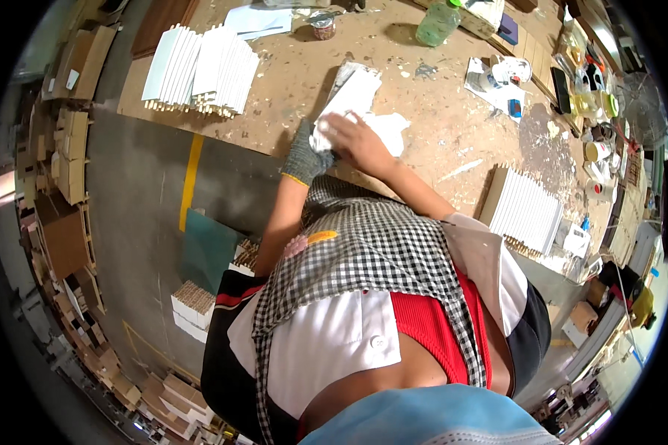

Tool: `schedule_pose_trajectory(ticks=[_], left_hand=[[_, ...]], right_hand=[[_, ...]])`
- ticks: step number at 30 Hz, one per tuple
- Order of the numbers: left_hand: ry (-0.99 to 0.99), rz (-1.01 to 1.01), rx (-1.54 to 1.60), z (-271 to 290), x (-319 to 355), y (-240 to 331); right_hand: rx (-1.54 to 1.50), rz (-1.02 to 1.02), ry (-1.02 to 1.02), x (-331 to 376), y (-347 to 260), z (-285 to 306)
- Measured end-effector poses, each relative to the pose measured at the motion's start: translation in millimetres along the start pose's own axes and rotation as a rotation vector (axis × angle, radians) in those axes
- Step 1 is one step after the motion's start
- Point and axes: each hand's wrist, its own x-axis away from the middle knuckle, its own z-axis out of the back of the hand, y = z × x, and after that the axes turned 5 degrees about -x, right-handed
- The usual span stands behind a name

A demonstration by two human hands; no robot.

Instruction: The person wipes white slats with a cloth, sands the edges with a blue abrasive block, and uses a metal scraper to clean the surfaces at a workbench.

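Two hands meet at a white cloth (391, 132) by the table's (293, 85) near edge.
The right hand's (364, 148) fingers lie over it; the gloved left hand's (306, 157) are mostly hidden; I cannot tell whether either clamps.

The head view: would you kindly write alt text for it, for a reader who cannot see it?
A person's bare right hand rests on a crumpled white cloth on a stained brown workbench, with the grey-gloved left hand close beside it. Stacks of white slats lie to either side, and a green bottle is toward the far edge.
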Motion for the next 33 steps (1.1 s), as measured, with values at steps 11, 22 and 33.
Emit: schedule_pose_trajectory(ticks=[11, 22, 33], left_hand=[[-0.035, 0.066, -0.252, 28, -37, 29], [0.145, -0.016, -0.278, -9, -23, 47], [0.241, -0.089, -0.229, -8, -28, 38]], right_hand=[[-0.367, -0.856, 0.176, 32, 10, 91], [0.558, -1.236, 0.755, 211, 260, 116], [0.546, -1.199, 0.869, 187, 263, 107]])
